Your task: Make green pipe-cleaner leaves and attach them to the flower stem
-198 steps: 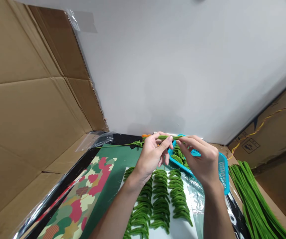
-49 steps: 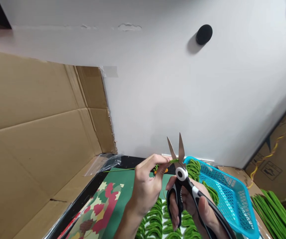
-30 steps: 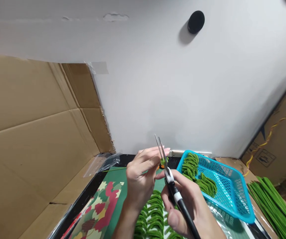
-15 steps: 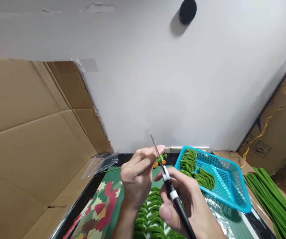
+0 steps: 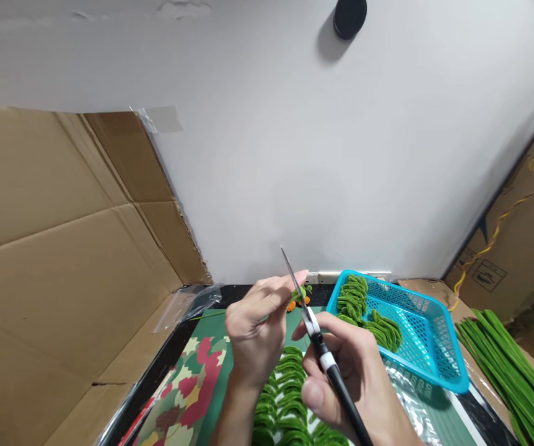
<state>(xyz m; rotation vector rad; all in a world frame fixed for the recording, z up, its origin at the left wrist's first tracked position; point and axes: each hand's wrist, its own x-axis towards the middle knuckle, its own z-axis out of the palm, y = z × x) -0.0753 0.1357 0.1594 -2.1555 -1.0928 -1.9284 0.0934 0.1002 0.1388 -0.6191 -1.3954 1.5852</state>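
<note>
My right hand [image 5: 345, 371] is closed round black-handled scissors [image 5: 329, 365], whose narrow metal blades point up and to the left. Close beside the blades, my left hand [image 5: 258, 322] has its fingers bent together; what they pinch is hidden, though a thin green stem [image 5: 209, 315] sticks out to its left. Behind the blades and fingertips shows a small green and orange fuzzy piece [image 5: 300, 297]. Rows of curved green fuzzy pieces [image 5: 291, 396] lie below my hands on the green mat [image 5: 215, 325].
A blue basket [image 5: 455, 365] at the right holds bundles of curved green pieces [image 5: 353, 297]. Long green fuzzy stems [image 5: 513, 371] lie beyond it. A patterned sheet [image 5: 192, 384] is at the left, near a clear plastic bag [image 5: 192, 303]. Cardboard [image 5: 62, 279] stands on the left.
The view has shifted very slightly. My right hand and the scissors have moved a touch to the right; my left hand has hardly moved.
</note>
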